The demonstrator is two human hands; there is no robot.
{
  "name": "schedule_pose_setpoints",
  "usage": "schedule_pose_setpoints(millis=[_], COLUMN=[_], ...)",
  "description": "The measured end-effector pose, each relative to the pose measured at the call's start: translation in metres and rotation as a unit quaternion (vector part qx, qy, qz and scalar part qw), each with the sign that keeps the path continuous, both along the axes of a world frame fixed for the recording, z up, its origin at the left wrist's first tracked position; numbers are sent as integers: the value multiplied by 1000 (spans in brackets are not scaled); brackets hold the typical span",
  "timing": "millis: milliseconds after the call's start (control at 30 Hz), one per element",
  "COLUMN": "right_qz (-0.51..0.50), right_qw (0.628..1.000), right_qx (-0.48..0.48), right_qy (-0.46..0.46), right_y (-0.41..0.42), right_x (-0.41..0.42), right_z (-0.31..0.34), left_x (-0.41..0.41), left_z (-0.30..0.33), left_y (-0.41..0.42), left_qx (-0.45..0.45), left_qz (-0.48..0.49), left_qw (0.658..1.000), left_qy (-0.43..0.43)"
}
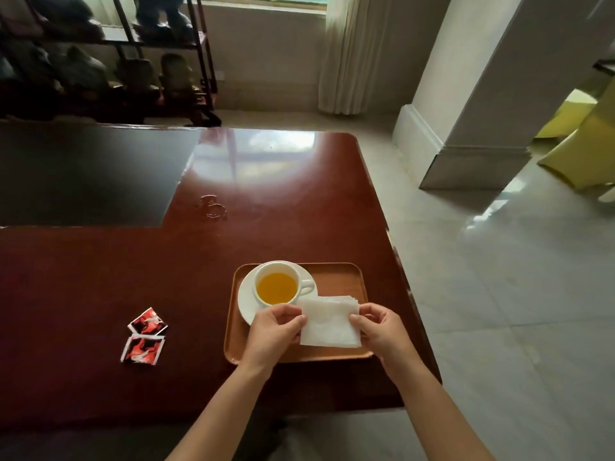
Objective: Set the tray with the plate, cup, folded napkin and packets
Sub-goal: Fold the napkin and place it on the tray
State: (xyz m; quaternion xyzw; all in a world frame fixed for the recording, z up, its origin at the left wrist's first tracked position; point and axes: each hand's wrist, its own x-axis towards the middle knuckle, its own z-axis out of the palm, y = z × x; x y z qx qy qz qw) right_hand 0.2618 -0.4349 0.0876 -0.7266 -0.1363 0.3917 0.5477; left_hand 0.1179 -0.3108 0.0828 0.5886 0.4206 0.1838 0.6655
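Left hand (278,329), right hand (382,331) pinching folded napkin (329,322) by opposite edges above tray (336,277), right of cup (278,287); packets (144,336) well left, nearer left hand.

The left hand (274,329) covers the near rim of the plate (244,299) and the napkin's (329,322) left edge; the right hand (379,327) hides its right edge. The napkin conceals part of the tray (336,277) floor, so whether it rests there or is lifted cannot be told. Print on the two red packets (144,336) is too small to read. Both forearms run off the bottom edge. The surface (100,277) is cut off at left. Dark objects on the shelf (100,44) are too dim to identify.
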Motion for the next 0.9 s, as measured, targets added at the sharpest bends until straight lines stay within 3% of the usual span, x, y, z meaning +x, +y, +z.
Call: schedule_pose_setpoints(millis=[333,533,733,900], right_qz=[-28,6,60,89], right_qw=[998,998,990,977], right_qx=[-55,-70,-108,-116], right_qy=[-2,3,-69,-158], right_y=[8,33,53,67], right_x=[66,98,124,130], right_z=[-32,-58,-84,-94], left_x=[68,93,120,125], left_z=[-34,-49,-61,-68], left_y=[-3,-4,-5,-27], left_qx=[101,141,150,263], left_qz=[-11,51,98,40], left_qw=[992,983,974,944], left_qy=[74,110,140,196])
